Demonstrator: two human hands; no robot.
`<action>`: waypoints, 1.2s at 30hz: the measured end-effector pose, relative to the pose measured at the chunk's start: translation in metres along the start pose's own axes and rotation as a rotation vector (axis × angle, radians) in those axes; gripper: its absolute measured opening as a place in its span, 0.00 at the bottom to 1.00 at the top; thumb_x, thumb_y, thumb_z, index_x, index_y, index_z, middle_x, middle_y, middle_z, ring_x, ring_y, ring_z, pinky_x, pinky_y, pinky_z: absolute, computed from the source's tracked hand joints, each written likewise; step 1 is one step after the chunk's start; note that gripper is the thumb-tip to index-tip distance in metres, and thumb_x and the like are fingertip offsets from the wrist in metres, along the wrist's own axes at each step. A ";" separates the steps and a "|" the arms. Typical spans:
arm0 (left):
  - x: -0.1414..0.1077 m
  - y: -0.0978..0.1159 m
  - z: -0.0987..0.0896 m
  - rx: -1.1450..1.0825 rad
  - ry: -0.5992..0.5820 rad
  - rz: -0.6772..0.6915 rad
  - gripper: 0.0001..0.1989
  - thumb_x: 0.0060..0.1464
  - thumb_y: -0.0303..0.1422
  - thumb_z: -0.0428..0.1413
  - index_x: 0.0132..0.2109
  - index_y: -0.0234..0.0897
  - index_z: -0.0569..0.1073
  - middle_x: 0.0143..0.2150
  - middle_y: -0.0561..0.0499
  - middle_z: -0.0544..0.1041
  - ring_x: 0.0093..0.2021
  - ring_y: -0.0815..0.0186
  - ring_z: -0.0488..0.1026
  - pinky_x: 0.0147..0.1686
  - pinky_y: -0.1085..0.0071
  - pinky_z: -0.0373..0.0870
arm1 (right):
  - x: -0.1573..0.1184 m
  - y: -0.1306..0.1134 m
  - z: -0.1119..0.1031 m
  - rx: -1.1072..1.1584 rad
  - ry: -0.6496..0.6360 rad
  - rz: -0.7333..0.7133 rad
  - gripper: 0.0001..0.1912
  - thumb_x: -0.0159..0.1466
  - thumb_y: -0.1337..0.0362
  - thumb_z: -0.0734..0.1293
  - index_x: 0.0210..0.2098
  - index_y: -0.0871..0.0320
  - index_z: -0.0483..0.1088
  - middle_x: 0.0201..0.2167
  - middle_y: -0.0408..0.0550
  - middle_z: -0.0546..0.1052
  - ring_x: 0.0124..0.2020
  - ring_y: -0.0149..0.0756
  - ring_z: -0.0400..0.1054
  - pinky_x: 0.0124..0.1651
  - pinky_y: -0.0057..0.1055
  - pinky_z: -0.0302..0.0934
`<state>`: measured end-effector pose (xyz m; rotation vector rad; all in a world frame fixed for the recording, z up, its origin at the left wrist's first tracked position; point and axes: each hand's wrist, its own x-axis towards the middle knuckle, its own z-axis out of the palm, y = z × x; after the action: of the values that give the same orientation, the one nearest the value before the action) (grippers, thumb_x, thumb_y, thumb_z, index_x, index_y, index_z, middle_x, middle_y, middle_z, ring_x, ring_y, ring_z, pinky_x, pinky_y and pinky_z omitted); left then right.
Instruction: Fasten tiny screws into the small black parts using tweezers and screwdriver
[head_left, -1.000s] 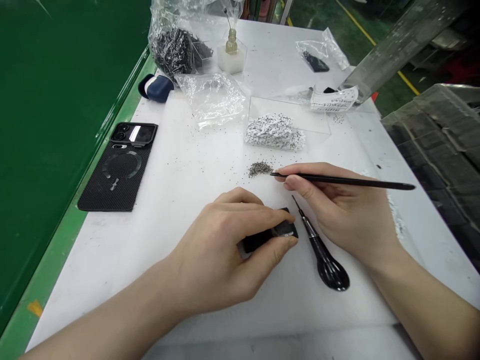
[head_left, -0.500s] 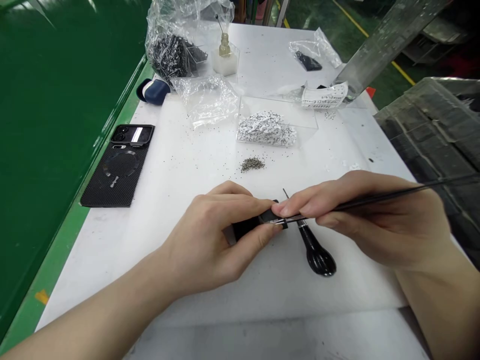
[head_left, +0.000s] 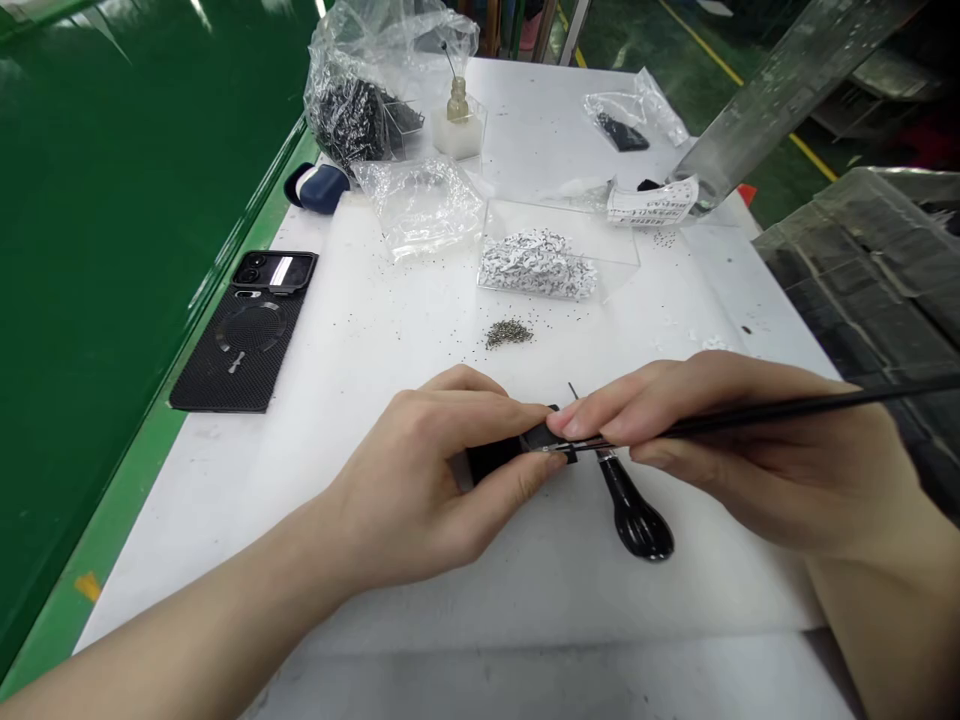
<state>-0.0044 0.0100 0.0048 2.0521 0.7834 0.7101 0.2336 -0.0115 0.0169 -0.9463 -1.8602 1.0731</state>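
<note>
On the white sheet (head_left: 352, 340), the right hand (head_left: 739, 455) has moved in and pinches a slim black tool (head_left: 780, 412), its tip at the small black part (head_left: 495, 460) pinched by the left hand (head_left: 401, 485); contact is hard to see.

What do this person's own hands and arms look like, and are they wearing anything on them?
The left hand and right hand are bare, with no gloves, rings or watch showing. The left forearm and right forearm show no sleeves, cables or markings.
</note>
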 end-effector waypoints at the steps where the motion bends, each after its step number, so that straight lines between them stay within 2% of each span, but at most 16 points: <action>1: 0.000 0.000 0.000 -0.001 0.002 0.003 0.06 0.64 0.29 0.58 0.42 0.36 0.80 0.35 0.50 0.83 0.40 0.64 0.77 0.47 0.68 0.76 | 0.000 0.000 0.000 -0.004 -0.002 -0.008 0.15 0.66 0.72 0.70 0.46 0.45 0.80 0.45 0.45 0.84 0.48 0.42 0.81 0.54 0.39 0.77; 8: 0.000 -0.001 0.000 -0.017 0.002 0.003 0.07 0.64 0.30 0.58 0.43 0.35 0.81 0.35 0.50 0.83 0.40 0.63 0.78 0.44 0.69 0.76 | 0.001 0.000 0.000 0.000 0.010 0.001 0.13 0.66 0.71 0.70 0.45 0.46 0.80 0.44 0.45 0.85 0.47 0.42 0.81 0.52 0.38 0.78; 15: 0.000 -0.002 0.001 -0.017 0.008 -0.016 0.09 0.64 0.31 0.58 0.47 0.36 0.82 0.39 0.49 0.84 0.41 0.63 0.77 0.44 0.68 0.76 | -0.001 0.001 -0.002 0.003 0.012 0.026 0.13 0.67 0.72 0.68 0.44 0.47 0.79 0.44 0.46 0.84 0.48 0.42 0.80 0.53 0.38 0.77; 21: -0.001 -0.002 -0.001 -0.022 0.006 -0.031 0.10 0.64 0.32 0.58 0.48 0.35 0.82 0.39 0.49 0.84 0.42 0.62 0.76 0.43 0.67 0.76 | -0.001 0.000 -0.001 -0.002 0.020 0.024 0.12 0.67 0.72 0.69 0.43 0.48 0.78 0.42 0.45 0.84 0.47 0.40 0.81 0.52 0.34 0.78; 36: -0.002 -0.002 0.001 -0.042 0.022 -0.021 0.09 0.63 0.31 0.59 0.48 0.39 0.83 0.38 0.50 0.84 0.41 0.62 0.77 0.43 0.67 0.76 | 0.001 0.004 0.001 -0.006 0.038 -0.012 0.13 0.66 0.72 0.70 0.44 0.46 0.79 0.42 0.43 0.85 0.46 0.41 0.81 0.50 0.38 0.79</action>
<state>-0.0056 0.0091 0.0028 1.9987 0.7953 0.7328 0.2326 -0.0091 0.0127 -0.9511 -1.8367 1.0356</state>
